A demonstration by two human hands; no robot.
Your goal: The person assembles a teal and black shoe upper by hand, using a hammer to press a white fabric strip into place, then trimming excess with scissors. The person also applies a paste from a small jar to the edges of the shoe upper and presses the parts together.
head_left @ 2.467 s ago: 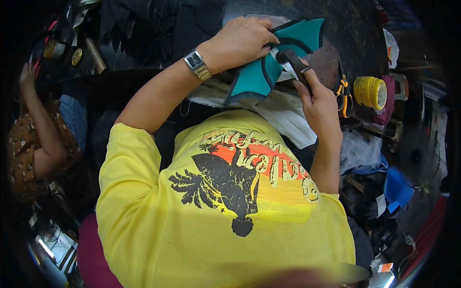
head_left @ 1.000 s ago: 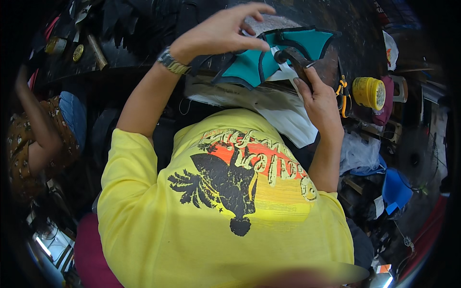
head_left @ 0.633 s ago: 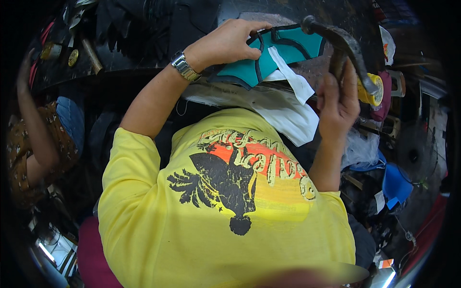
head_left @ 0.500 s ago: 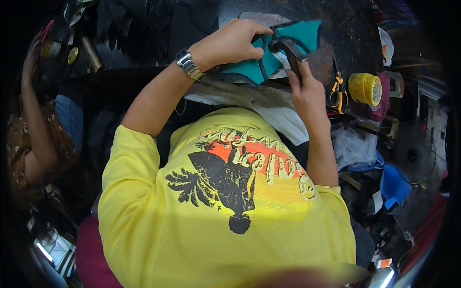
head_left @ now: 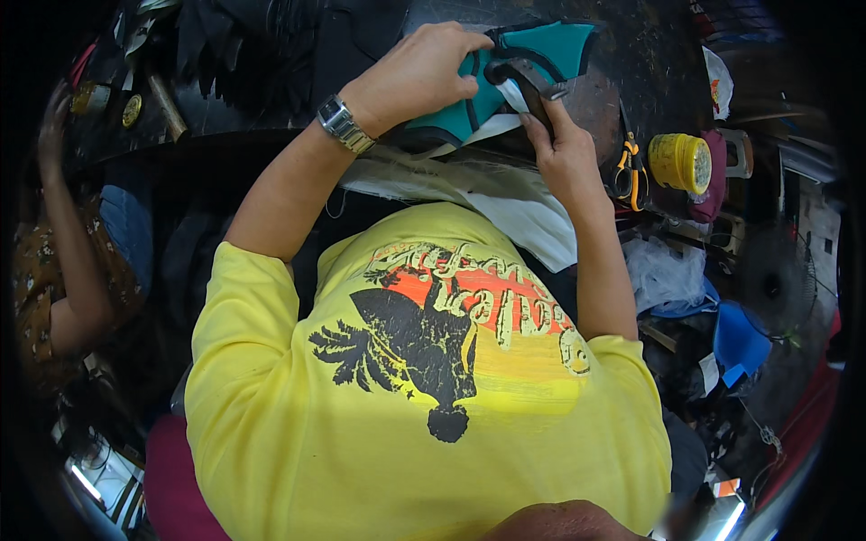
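A teal piece with black edging (head_left: 546, 47) lies on the dark worktable, with a white strip (head_left: 498, 127) under and beside it. My left hand (head_left: 415, 68), a metal watch at its wrist, rests on the piece's left part. Its index finger and thumb press on the black-edged band; the other fingers are mostly hidden. My right hand (head_left: 566, 144) is closed around the handle of a dark hammer with a curved head (head_left: 519, 68). The hammer's round face is low over the middle of the teal piece, close to my left fingertips; whether it touches cannot be made out.
Orange-handled pliers (head_left: 631, 171) and a yellow tub (head_left: 678, 163) are at the right. Dark sheets (head_left: 244, 45), a wooden stick (head_left: 168, 106) and a round yellow lid (head_left: 133, 110) lie left. Another person's arm (head_left: 68, 216) reaches the table at far left.
Both hands, the hammer and the teal piece appear shifted slightly left and up in the picture. The hammer head has tilted, and its other end now shows beside my right fingers.
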